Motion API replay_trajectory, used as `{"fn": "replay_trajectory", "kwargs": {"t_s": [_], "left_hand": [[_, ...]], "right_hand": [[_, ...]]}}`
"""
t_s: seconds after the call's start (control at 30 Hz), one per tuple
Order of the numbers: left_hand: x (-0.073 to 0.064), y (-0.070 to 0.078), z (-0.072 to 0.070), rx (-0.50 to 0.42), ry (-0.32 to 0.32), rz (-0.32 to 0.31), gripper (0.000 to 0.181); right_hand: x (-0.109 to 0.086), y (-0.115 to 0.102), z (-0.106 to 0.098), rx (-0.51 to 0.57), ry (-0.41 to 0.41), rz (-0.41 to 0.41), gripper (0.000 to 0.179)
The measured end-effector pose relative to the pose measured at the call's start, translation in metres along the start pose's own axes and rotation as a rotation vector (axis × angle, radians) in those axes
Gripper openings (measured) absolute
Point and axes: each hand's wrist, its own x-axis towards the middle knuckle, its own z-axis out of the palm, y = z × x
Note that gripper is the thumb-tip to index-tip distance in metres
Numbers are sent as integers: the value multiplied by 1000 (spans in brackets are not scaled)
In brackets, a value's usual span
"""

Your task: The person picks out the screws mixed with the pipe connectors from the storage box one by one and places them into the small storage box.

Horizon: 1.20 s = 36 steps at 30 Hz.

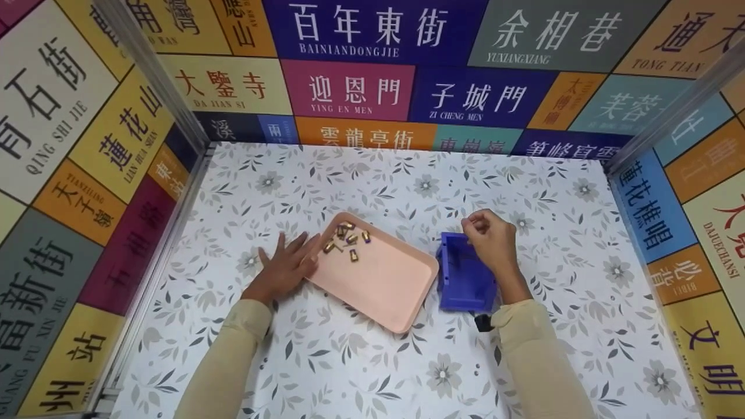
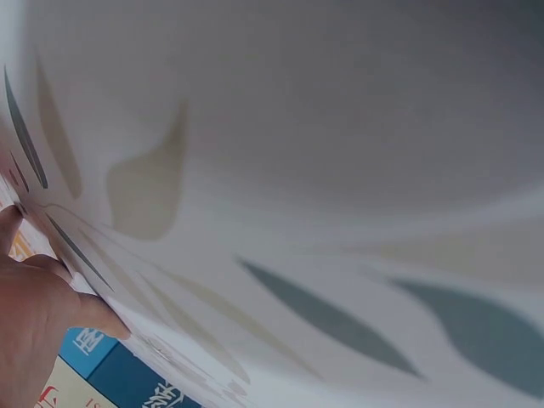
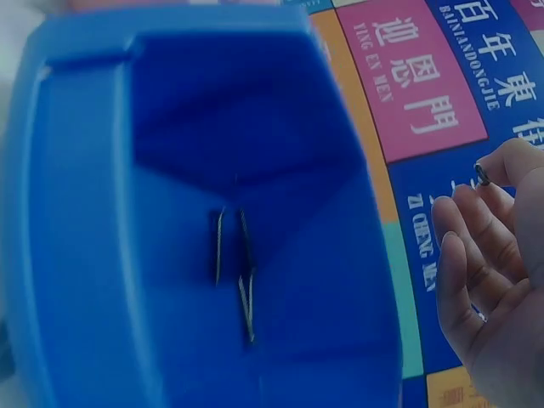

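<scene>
My left hand [image 1: 286, 265] lies with fingers spread at the left edge of a pink tray [image 1: 384, 285], fingertips over its rim. Inside the tray's far left corner, several small brass-coloured metal pieces [image 1: 352, 238] with dark parts are loosely scattered. Above the far right side of a blue plastic bin [image 1: 465, 288], my right hand [image 1: 492, 237] is raised. Its thumb and forefinger pinch a small dark metal piece [image 3: 483, 174], seen in the right wrist view; most of it is hidden by the fingers. A few thin metal pieces [image 3: 246, 302] lie on the bin's floor.
The bin stands just right of the tray on a white tabletop [image 1: 361, 372] with a grey leaf and flower pattern. Upright panels [image 1: 349, 87] printed with coloured street-name signs enclose the back and both sides. A black wrist strap [image 1: 483, 322] shows at the right sleeve.
</scene>
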Motion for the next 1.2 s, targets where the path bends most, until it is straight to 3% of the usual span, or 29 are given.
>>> {"fn": "replay_trajectory", "kwargs": {"t_s": [0.33, 1.2], "left_hand": [[2, 1, 1, 1, -1, -17, 61], [1, 2, -1, 13, 8, -3, 59]], "right_hand": [[-10, 17, -5, 69, 0, 61, 13], [-14, 21, -5, 38, -11, 45, 10]]}}
